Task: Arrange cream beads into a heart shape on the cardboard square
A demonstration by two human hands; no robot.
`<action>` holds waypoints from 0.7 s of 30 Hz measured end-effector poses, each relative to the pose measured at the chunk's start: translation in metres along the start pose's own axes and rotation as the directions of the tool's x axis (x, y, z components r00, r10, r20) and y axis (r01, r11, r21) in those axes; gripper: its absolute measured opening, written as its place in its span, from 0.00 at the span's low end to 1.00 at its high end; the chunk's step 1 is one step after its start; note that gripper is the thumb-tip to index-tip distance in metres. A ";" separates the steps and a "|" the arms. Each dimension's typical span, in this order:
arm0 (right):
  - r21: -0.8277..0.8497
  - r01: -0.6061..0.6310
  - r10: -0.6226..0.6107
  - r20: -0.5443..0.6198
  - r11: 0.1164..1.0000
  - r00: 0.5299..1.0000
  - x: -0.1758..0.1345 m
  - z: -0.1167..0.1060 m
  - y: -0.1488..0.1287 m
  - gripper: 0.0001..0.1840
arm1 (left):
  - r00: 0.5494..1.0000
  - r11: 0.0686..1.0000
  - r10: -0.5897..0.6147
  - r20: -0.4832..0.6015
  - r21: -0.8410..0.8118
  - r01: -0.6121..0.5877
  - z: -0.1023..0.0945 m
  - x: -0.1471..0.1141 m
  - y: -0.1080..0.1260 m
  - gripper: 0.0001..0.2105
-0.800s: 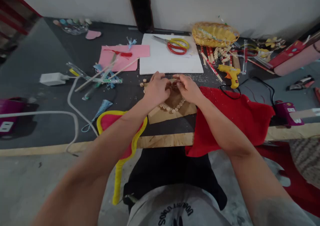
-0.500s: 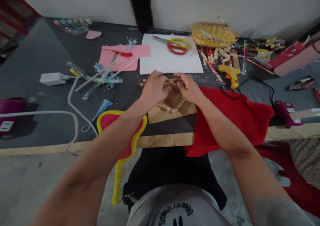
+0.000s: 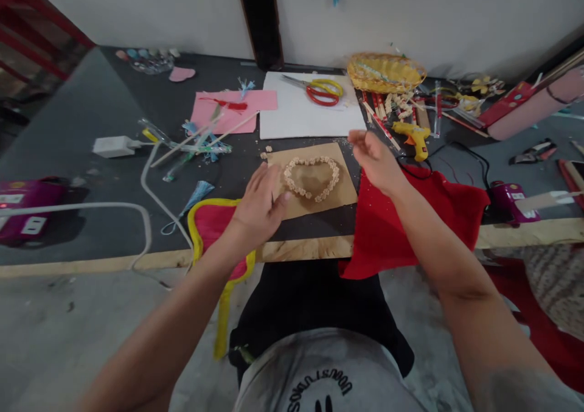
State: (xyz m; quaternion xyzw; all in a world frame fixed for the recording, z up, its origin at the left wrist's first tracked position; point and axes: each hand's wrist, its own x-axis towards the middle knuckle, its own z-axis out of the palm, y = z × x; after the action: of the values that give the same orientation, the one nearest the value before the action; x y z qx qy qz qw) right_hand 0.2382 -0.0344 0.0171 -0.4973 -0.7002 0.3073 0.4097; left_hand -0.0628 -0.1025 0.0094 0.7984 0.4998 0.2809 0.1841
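The dark desk (image 3: 91, 108) spreads out well beyond the fingers on every side. Just under the right wrist, a red cloth (image 3: 410, 217) hangs over the near edge. Past the fingertips of both hands lies a white sheet (image 3: 301, 117) with scissors (image 3: 322, 88) on it, and a pink sheet (image 3: 228, 111) sits farther left. Between the two hands lies a brown card (image 3: 340, 196) bearing a heart of small pale beads (image 3: 312, 178). The left hand (image 3: 258, 205) rests flat at the card's left edge, fingers (image 3: 274, 184) together and stretched out, tips touching the card just beside the heart and clamped on nothing. The right hand (image 3: 376, 159) hovers off the card's right corner, fingers loosely apart and empty. A yellow glue gun (image 3: 413, 137) lies just beyond its fingertips.
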 end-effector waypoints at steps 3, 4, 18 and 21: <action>-0.329 0.094 -0.072 0.079 0.940 0.994 -0.041 0.000 -0.016 0.14 | 0.996 0.987 0.042 0.082 0.152 -0.055 -0.001 -0.017 0.011 0.27; -0.393 0.113 -0.076 0.108 0.912 0.991 -0.054 0.003 -0.021 0.13 | 0.994 0.982 0.049 0.101 0.177 -0.067 0.000 -0.022 0.013 0.26; -0.521 0.184 -0.113 0.165 0.834 0.980 -0.097 0.050 -0.043 0.10 | 0.967 0.928 0.055 0.250 0.344 -0.142 0.003 -0.043 0.044 0.23; -0.517 0.162 -0.095 0.154 0.841 0.983 -0.090 0.051 -0.044 0.09 | 0.959 0.921 0.051 0.279 0.358 -0.153 0.004 -0.042 0.048 0.23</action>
State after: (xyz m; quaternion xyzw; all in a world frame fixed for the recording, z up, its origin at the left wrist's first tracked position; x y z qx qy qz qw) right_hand 0.1896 -0.1348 0.0054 -0.5227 -0.8131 0.1051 0.2336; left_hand -0.0412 -0.1609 0.0229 0.8742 0.4725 0.0800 0.0779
